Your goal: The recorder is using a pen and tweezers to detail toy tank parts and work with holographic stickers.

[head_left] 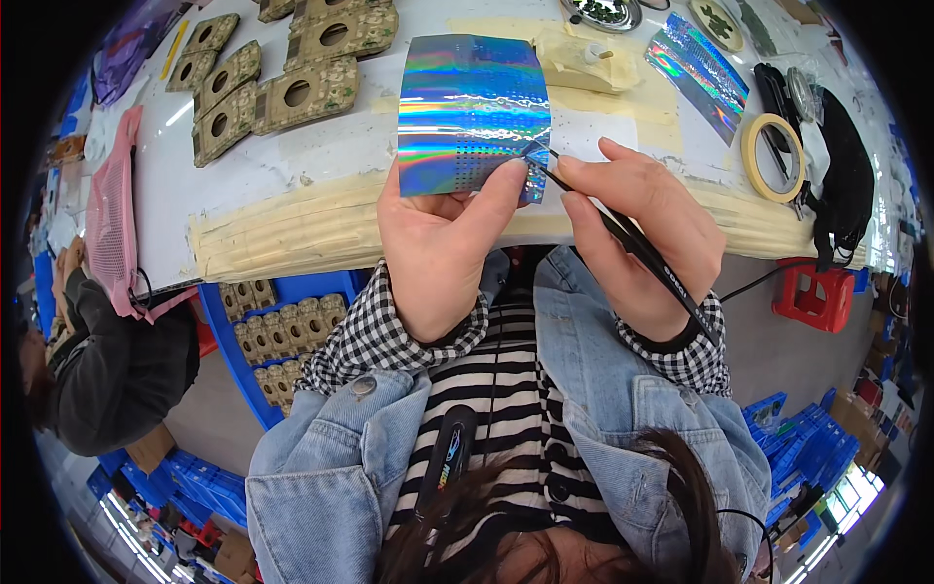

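My left hand [443, 229] grips a shiny blue holographic sheet [472, 88] by its lower edge, thumb in front and fingers behind. Rows of small dark marks run over the sheet's lower right part. Black tweezers [647, 253] are held in my right hand [647, 219], pinched between thumb and fingers. Their tips meet the sheet close to my left thumb, at its lower right edge. Whether the tips hold a small piece cannot be made out.
Camouflage-patterned parts with round holes [297, 92] lie at the table's left. A second holographic sheet [696, 73], a tape roll [774, 156] and a small dish [603, 12] sit right. A blue crate [233, 341] holds more camouflage parts below. Another person's dark sleeve [122, 370] shows at left.
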Available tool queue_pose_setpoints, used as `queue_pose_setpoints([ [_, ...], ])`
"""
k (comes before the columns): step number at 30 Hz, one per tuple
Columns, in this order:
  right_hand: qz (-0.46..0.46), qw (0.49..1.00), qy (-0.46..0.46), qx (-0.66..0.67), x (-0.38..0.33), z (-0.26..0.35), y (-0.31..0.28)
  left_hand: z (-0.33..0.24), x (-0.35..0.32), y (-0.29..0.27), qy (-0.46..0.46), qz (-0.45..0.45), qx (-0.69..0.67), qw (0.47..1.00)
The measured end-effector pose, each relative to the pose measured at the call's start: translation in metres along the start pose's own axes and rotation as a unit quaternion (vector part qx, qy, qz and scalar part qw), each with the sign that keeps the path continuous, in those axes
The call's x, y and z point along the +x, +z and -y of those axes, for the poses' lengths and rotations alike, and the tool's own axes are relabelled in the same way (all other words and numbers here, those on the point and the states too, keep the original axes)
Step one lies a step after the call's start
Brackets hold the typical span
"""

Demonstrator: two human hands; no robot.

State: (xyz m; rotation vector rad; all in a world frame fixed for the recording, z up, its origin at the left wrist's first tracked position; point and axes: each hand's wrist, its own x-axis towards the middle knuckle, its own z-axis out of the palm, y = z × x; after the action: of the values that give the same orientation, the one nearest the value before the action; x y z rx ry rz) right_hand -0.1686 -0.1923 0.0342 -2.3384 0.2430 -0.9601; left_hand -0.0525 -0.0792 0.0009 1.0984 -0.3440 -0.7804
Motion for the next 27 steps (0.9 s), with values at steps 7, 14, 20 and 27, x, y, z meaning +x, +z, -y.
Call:
queue_pose_setpoints([
  [7, -0.033, 0.999, -0.006, 0.011, 0.003, 0.0, 0.007, -0.003, 0.0, 0.004, -0.014, 0.002, -0.034, 0.999],
  [14, -0.027, 0.996, -0.035, 0.076, -0.001, 0.0, 0.012, -0.005, 0.001, 0.005, -0.014, -0.024, -0.064, 0.998],
  [20, -0.039, 0.996, -0.048, 0.07, 0.0, -0.002, 0.019, -0.006, -0.001, 0.004, 0.01, -0.027, -0.048, 0.998],
  [27, -0.06, 0.991, -0.002, 0.123, -0.004, -0.003, 0.024, -0.008, -0.003, 0.003, 0.011, -0.017, -0.043, 0.999],
])
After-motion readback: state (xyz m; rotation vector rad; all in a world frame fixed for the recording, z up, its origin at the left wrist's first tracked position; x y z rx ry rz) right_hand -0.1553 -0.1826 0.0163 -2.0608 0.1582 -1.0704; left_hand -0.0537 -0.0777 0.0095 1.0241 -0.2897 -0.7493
